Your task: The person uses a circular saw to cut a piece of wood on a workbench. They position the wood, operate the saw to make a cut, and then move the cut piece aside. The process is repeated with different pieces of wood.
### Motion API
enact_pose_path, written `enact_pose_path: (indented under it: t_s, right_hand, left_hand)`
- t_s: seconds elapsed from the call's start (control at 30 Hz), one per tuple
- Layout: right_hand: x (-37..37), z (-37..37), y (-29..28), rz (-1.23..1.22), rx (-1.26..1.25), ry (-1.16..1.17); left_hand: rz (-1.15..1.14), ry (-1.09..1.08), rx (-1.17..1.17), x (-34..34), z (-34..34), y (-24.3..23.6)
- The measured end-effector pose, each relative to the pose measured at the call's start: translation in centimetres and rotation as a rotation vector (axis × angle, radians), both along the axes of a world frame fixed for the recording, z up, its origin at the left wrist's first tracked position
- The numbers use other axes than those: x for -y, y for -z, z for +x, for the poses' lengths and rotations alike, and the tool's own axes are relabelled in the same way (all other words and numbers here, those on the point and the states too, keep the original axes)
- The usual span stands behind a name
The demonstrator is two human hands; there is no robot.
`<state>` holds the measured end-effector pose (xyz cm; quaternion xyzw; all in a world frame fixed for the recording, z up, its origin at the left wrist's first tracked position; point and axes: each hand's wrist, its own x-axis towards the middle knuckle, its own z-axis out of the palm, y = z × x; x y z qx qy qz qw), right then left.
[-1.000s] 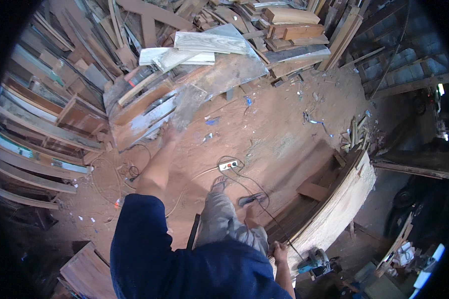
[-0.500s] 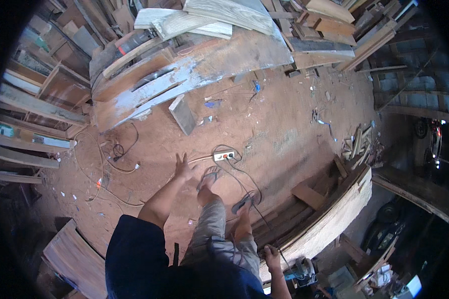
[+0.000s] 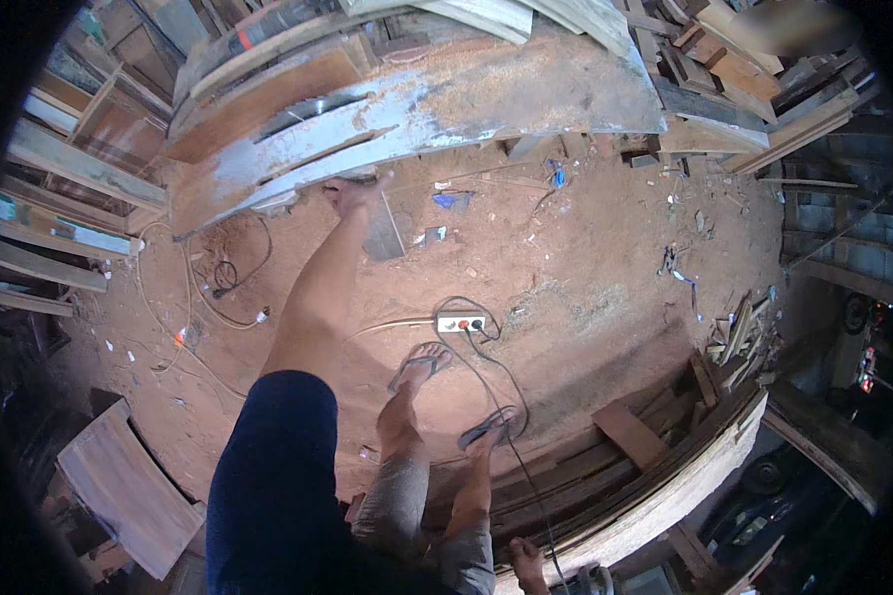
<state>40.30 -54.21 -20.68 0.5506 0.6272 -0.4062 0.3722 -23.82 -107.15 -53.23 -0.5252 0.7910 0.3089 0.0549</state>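
Note:
My left arm reaches far forward. My left hand [image 3: 353, 196] is at the upper end of a short grey board [image 3: 385, 233], with its thumb spread away from the fingers. The board leans at the front edge of a worn table [image 3: 486, 104] that has a saw blade [image 3: 318, 111] in a slot. I cannot tell how firmly the fingers touch the board. Low in the view, my right hand [image 3: 528, 567] is closed beside a thick pale-edged wood slab [image 3: 655, 506]. A black cord [image 3: 532, 481] runs just past it. What it holds is hidden; part of a power tool [image 3: 595, 579] shows next to it.
A white power strip [image 3: 461, 324] with plugs lies on the dirt floor in front of my sandalled feet [image 3: 422, 365]. Loose cords [image 3: 226, 278] curl at the left. Stacked planks [image 3: 79, 178] line the left side, and wood scraps [image 3: 739, 332] lie at the right.
My left hand has moved forward from above the floor to the short board at the table. The view has shifted, with my right hand and the power tool now lower in it.

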Motion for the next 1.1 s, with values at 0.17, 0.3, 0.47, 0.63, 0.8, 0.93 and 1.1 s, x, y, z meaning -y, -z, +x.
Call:
enact_pose_path:
  t_s: [0.17, 0.3, 0.47, 0.63, 0.8, 0.93, 1.1]
  right_hand:
    - [2.0, -2.5, -2.7, 0.156, 0.023, -0.202]
    - [1.9, -4.4, -5.1, 0.079, -0.020, -0.092]
    - [0.3, -6.7, -6.5, -0.036, -0.217, -0.071]
    - [0.5, -10.1, -8.2, -0.012, -0.344, -0.113]
    - [1.4, -11.0, -10.3, 0.027, -0.345, -0.076]
    - [1.1, -8.3, -11.1, 0.067, -0.389, -0.138]
    - [-0.2, -6.8, -10.3, 0.023, -0.269, -0.321]
  left_hand:
    - [-0.048, 0.020, -0.032, -2.6, 0.4, -2.8]
    - [0.067, 0.274, -0.374, -4.2, 10.8, -9.6]
    - [0.504, -0.023, -0.834, 2.5, 14.6, -24.2]
    - [0.790, -0.328, -0.952, 12.6, 10.8, -35.7]
    - [0.763, -0.326, -1.167, 20.9, 5.1, -40.6]
    - [0.820, -0.413, -1.158, 26.9, -0.4, -38.6]
    - [0.934, -0.151, -1.010, 31.0, -2.0, -31.2]
